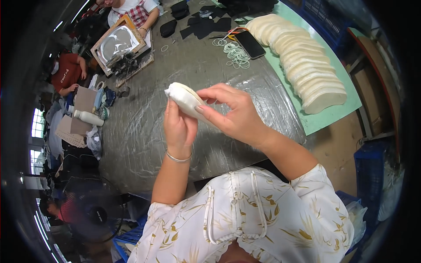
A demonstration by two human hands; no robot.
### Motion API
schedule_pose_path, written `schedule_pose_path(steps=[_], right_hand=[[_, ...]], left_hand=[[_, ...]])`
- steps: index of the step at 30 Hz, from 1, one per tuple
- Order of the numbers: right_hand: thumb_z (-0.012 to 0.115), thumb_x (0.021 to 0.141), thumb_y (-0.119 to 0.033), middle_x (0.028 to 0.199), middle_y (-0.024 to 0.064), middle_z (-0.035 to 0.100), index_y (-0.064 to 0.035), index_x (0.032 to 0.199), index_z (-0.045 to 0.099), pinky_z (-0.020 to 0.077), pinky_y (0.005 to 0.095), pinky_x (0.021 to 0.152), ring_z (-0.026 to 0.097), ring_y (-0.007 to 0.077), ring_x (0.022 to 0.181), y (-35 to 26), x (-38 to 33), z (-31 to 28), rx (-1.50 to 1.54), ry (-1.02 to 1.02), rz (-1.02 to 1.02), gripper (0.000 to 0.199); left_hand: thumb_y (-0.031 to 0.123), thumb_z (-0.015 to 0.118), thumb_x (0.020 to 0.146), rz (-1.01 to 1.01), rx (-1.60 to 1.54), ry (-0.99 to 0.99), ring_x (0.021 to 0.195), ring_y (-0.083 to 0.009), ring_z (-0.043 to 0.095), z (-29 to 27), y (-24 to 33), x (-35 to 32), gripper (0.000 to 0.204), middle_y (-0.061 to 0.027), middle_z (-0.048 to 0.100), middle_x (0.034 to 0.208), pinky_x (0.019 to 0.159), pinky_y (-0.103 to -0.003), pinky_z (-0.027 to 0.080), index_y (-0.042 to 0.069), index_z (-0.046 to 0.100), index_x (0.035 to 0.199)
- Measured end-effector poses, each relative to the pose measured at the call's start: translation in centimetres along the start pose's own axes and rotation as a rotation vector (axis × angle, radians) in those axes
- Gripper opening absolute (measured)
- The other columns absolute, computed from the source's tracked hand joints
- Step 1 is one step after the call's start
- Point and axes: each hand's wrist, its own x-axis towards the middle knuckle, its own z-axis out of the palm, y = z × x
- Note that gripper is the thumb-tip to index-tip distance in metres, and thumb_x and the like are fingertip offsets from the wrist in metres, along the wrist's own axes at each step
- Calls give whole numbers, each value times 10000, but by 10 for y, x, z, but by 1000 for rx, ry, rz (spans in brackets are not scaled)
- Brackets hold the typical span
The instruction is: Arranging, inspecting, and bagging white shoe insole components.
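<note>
Nearest the camera, two bare hands meet above the grey table, both on one cream foam pad. The left hand, one silver bangle at its wrist, is cupped upright beneath the pad with its fingers closed against the underside. The right hand comes over from the right, its thumb and fingertips pinching the pad's near edge. The pad sits tilted between them, held clear of the table.

Beyond the pad, to the right, one green mat carries a single overlapping row of cream pads, roughly twenty, too tightly lapped for a sure count. Further off from the held pad lie one dark phone and a loose heap of white rings, too many and too tangled to count. To the far left of the pad lies one white bottle on its side. Farthest, at the table's far end, a person's hands rest by one framed board.
</note>
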Motion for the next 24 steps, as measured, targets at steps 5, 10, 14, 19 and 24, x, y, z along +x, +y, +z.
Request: schedule_pose_path(steps=[5, 10, 14, 19, 24], right_hand=[[719, 859, -115, 915, 109, 709, -24, 1033, 722, 543, 333, 712, 679, 231, 780, 7, -2, -5, -25, 12, -8, 196], [726, 864, -111, 998, 120, 708, 8, 1147, 681, 523, 305, 826, 683, 199, 915, -2, 2, -23, 127, -30, 60, 310], [736, 874, -117, 983, 107, 707, 4, 1076, 706, 522, 298, 801, 672, 178, 880, -11, 10, -27, 63, -51, -71, 238], [696, 906, -98, 924, 98, 706, 14, 1011, 719, 510, 277, 761, 659, 156, 847, 1, 3, -29, 166, -117, 85, 155], [698, 906, -104, 984, 87, 687, 14, 1091, 708, 512, 285, 803, 647, 149, 891, 9, 3, -26, 48, -161, 87, 220]], left_hand=[[302, 372, 1088, 37, 112, 31, 1074, -209, 599, 8, -8, 1, 336, -83, 633, 1171, 970, -395, 473, 51, 568, 1193], [320, 489, 1054, 216, 300, -74, 1092, -231, 606, 12, -6, -1, 315, -117, 644, 1151, 977, -407, 473, 47, 569, 1191], [272, 563, 1028, 432, 692, -267, 1045, -187, 587, 24, 1, 2, 281, -99, 642, 1119, 925, -314, 455, 17, 633, 1122], [269, 575, 1024, 424, 724, -272, 1012, -175, 589, 20, -1, -8, 273, -90, 638, 1105, 897, -305, 457, 21, 644, 1114], [223, 592, 1001, 457, 1170, -273, 879, -211, 617, 14, 8, -5, 219, -81, 666, 969, 825, -330, 457, 42, 651, 1109]])
